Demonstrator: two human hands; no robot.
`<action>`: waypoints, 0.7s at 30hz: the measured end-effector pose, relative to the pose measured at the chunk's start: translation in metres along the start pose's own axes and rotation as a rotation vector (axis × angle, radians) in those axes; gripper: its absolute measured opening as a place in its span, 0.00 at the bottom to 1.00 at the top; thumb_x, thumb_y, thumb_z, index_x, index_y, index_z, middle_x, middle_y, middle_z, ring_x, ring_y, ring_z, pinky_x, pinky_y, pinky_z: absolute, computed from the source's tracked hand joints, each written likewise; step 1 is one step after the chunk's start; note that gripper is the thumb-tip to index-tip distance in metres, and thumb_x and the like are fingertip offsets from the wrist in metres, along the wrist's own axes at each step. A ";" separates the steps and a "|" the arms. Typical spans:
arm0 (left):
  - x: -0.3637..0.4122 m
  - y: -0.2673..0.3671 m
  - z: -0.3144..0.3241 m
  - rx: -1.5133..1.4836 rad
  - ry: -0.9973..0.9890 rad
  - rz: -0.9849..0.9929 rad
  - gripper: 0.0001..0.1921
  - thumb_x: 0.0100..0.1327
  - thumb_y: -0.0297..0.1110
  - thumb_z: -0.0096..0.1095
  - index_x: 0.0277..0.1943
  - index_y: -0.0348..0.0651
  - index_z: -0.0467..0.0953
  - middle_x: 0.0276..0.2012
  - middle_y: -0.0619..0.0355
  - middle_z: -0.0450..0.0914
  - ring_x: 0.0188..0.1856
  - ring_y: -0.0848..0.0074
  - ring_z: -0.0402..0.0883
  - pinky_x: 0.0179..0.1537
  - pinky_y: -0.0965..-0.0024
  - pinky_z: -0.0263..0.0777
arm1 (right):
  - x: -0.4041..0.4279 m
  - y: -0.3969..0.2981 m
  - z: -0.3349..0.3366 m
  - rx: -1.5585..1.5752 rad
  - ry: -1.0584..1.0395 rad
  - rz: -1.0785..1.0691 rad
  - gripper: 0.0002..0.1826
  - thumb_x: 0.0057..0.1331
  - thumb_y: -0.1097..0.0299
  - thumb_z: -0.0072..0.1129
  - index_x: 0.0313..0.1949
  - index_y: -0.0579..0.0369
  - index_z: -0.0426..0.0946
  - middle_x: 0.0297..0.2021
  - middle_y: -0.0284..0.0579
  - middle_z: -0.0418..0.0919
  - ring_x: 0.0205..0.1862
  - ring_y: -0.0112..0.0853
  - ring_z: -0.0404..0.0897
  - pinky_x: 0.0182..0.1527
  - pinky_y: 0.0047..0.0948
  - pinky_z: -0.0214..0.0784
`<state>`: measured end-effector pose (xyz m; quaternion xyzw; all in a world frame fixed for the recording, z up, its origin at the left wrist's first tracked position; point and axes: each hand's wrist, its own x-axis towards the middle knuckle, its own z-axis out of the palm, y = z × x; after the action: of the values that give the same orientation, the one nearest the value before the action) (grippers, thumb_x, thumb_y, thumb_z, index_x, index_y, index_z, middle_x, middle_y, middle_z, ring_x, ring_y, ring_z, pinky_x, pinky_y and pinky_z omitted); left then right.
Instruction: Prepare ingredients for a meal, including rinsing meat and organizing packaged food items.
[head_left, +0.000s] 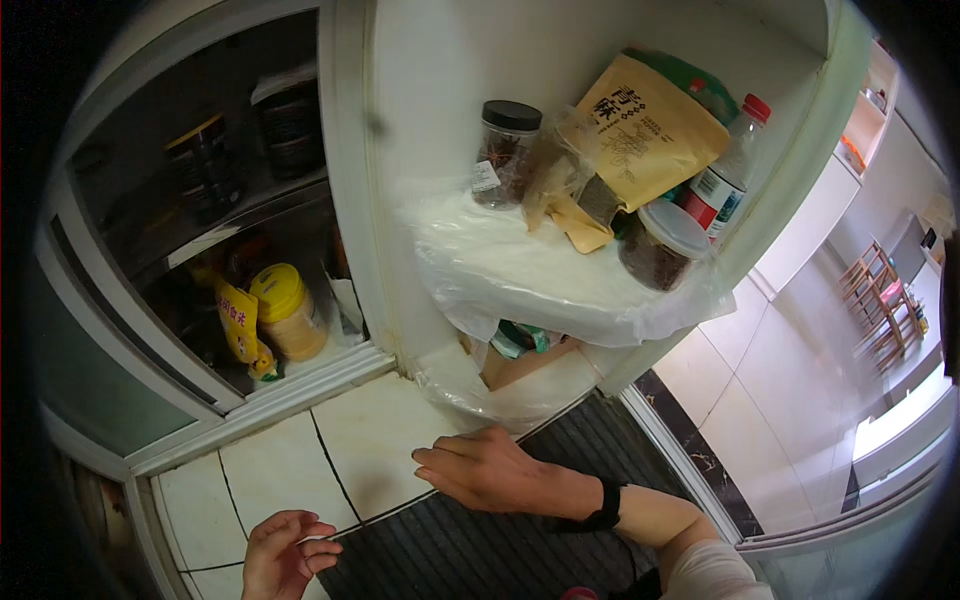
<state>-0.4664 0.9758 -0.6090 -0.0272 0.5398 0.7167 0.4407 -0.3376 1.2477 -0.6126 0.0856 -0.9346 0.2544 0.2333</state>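
Observation:
My left hand (287, 553) is at the lower left above the floor tiles, palm turned up, fingers apart and slightly bent, holding nothing. My right hand (484, 469), with a black band on the wrist, reaches in over the edge of the dark ribbed mat (480, 551); its fingers are bent and their tips point left. Nothing shows in it, though its palm is hidden. Beyond it stands a corner shelf covered with clear plastic film (510, 262). On it are a black-lidded jar of star anise (501, 154), a kraft paper pouch (645, 127), a lidded plastic tub (664, 247) and a red-capped bottle (724, 176).
To the left, an open sliding-door cabinet (382, 187) holds a yellow-lidded jar (289, 315), a yellow packet (238, 322) and dark stacked items. A cardboard box (525, 364) sits on the lower shelf. At the right a doorway leads to a tiled room with a wooden rack (874, 300).

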 end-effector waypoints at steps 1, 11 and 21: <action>0.001 0.000 -0.001 0.004 0.022 -0.008 0.15 0.61 0.34 0.57 0.42 0.27 0.73 0.35 0.37 0.79 0.32 0.52 0.83 0.31 0.60 0.82 | -0.001 0.001 0.000 -0.002 0.003 0.005 0.09 0.64 0.65 0.53 0.36 0.57 0.70 0.22 0.43 0.70 0.23 0.40 0.77 0.23 0.38 0.68; 0.008 -0.005 -0.001 -0.011 0.001 -0.004 0.16 0.60 0.34 0.57 0.43 0.28 0.73 0.35 0.37 0.79 0.32 0.53 0.83 0.31 0.60 0.82 | -0.006 0.012 0.006 -0.009 0.026 0.004 0.08 0.62 0.68 0.56 0.37 0.58 0.73 0.20 0.43 0.69 0.20 0.40 0.74 0.24 0.36 0.65; 0.010 -0.007 -0.001 0.014 0.034 -0.025 0.15 0.60 0.34 0.56 0.43 0.29 0.73 0.35 0.38 0.79 0.31 0.53 0.83 0.30 0.61 0.82 | -0.008 0.012 0.005 0.011 -0.011 0.042 0.10 0.65 0.64 0.50 0.31 0.57 0.69 0.22 0.45 0.71 0.23 0.43 0.77 0.25 0.40 0.69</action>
<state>-0.4685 0.9812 -0.6194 -0.0430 0.5517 0.7069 0.4405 -0.3361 1.2557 -0.6259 0.0686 -0.9360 0.2640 0.2223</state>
